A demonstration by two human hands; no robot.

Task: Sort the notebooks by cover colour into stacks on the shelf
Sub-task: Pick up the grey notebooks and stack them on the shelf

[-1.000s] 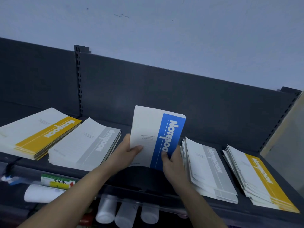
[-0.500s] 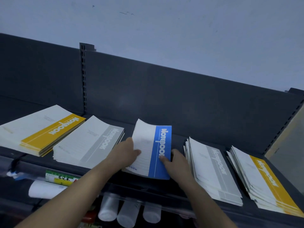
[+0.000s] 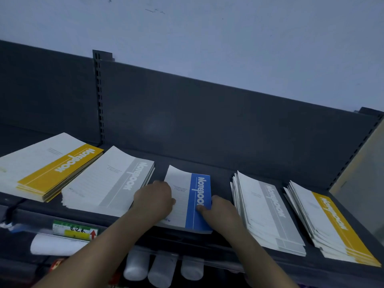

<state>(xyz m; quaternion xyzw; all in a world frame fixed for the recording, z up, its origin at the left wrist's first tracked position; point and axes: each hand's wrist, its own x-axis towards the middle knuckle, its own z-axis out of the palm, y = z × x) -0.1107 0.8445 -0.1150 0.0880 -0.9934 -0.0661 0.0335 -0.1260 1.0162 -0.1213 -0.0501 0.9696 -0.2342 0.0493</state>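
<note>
A stack of blue-banded notebooks (image 3: 187, 196) lies flat on the dark shelf (image 3: 220, 183), in the middle. My left hand (image 3: 154, 197) rests on its left edge and my right hand (image 3: 220, 210) presses its blue band at the right. Left of it lie a grey-banded stack (image 3: 112, 183) and a yellow-banded stack (image 3: 49, 167). To the right lie a fanned grey-banded stack (image 3: 268, 210) and a fanned yellow-banded stack (image 3: 328, 223).
The dark back panel (image 3: 207, 125) rises close behind the stacks, with a slotted upright (image 3: 98, 100) at the left. Below the shelf's front edge sit white cylinders (image 3: 162, 269), a white roll (image 3: 56, 245) and a price label (image 3: 74, 230).
The blue notebooks stood tilted up in both hands a second ago. They have been lowered and now lie flat on the shelf under both hands.
</note>
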